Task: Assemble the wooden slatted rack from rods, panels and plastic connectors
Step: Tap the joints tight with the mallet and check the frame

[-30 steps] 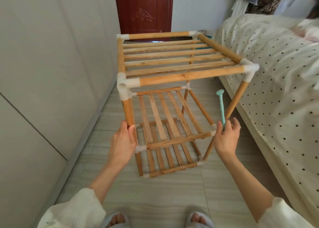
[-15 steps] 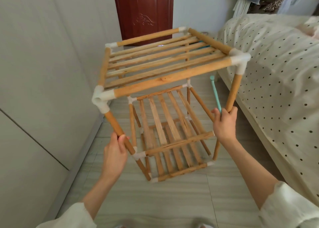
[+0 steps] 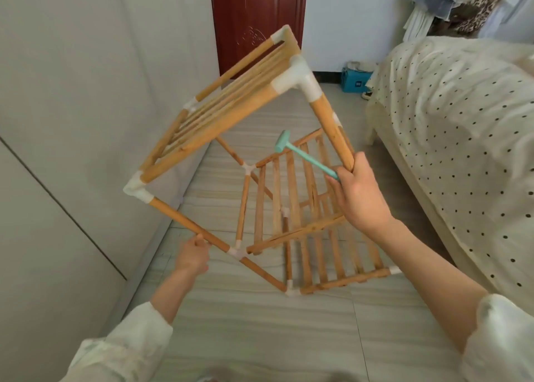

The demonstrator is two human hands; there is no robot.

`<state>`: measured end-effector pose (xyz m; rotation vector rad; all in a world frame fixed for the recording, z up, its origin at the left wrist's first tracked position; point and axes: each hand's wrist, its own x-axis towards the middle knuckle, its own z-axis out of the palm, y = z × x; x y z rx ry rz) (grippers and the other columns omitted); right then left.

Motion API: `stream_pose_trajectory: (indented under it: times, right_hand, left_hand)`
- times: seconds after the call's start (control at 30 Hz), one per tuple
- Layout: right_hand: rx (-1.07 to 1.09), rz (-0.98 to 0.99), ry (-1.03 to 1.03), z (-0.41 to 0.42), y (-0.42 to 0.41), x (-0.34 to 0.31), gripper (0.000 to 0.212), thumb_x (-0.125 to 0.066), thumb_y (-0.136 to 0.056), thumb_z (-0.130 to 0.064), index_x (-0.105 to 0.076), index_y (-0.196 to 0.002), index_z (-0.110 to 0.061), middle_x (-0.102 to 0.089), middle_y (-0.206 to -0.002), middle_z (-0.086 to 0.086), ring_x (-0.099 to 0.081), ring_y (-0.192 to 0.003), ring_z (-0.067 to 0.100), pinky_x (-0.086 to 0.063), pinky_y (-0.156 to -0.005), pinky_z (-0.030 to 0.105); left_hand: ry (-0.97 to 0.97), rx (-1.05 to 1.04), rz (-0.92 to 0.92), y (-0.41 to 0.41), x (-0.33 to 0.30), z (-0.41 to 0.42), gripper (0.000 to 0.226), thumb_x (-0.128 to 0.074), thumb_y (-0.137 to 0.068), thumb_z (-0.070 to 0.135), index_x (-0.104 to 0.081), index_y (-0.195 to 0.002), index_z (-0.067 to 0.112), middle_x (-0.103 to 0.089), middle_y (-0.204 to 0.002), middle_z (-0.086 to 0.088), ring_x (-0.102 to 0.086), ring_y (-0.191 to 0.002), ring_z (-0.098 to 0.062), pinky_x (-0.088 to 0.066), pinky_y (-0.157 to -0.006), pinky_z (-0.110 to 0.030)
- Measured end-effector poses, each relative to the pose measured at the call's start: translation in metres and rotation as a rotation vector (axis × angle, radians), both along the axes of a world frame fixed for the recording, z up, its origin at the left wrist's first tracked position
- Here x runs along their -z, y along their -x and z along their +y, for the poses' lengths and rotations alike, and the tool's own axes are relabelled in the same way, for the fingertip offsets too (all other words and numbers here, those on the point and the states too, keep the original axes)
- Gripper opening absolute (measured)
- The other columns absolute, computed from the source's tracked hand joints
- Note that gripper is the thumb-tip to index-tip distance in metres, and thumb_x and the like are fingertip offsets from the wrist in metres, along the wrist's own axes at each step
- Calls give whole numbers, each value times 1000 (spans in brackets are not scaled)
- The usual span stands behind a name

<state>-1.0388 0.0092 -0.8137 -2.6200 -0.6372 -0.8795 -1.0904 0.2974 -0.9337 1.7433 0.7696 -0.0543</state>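
The wooden slatted rack [image 3: 219, 121], three slatted shelves joined by rods and white plastic connectors [image 3: 297, 73], leans steeply over to the left above the floor. My left hand [image 3: 192, 256] grips the near left upright rod just above a white connector [image 3: 237, 253]. My right hand [image 3: 358, 193] grips the near right upright rod at its lower end and also holds a small mint-green mallet [image 3: 303, 154], whose head points up and left inside the frame. The bottom shelf's front corner [image 3: 291, 290] is close to the floor.
A grey wall panel runs along the left. A bed with a dotted cream cover [image 3: 462, 127] fills the right side. A dark red door [image 3: 257, 14] stands behind, and a blue box [image 3: 355, 81] sits on the floor by the bed's far corner.
The rack has been tipped from upright to a steep lean toward the left. Both hands turned with it, and the mallet swung from pointing up to pointing up-left.
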Motion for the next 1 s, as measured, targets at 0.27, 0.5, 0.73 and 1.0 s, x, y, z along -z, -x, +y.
stream_pose_trajectory:
  times: [0.27,0.5,0.73,1.0]
  right_hand:
    - [-216,100,260,74,7,-20,23,-52,-95,-21,-60,-95,1,-39,-97,9,-37,-85,23,-43,-76,41]
    - [-246,134,517,107,10,13,27,-55,-93,-25,-63,-110,-6,-48,-109,14,-47,-100,31,-37,-78,39]
    - [-277,189,742,88,40,64,16,-75,-68,-35,-68,-62,-22,-61,-84,5,-59,-76,24,-46,-56,34]
    - [-356,288,679,64,64,82,20,-78,-65,-36,-69,-65,-18,-63,-115,15,-61,-105,34,-53,-80,47]
  left_hand:
    - [-380,59,-333,36,-24,0,27,-40,-94,-3,-62,-109,2,-63,-109,-9,-56,-109,-28,-38,-86,-24]
    - [-523,-266,-836,73,-75,34,27,-38,-88,24,-39,-113,14,-38,-111,-5,-44,-107,-26,-36,-92,-36]
    - [-354,103,-506,75,-35,6,53,-43,-98,21,-24,-146,12,-23,-144,-4,-30,-123,-2,-18,-92,1]
    - [-477,236,-418,70,-12,13,35,-46,-96,8,-50,-130,4,-24,-149,-13,-34,-131,-18,-31,-102,-20]
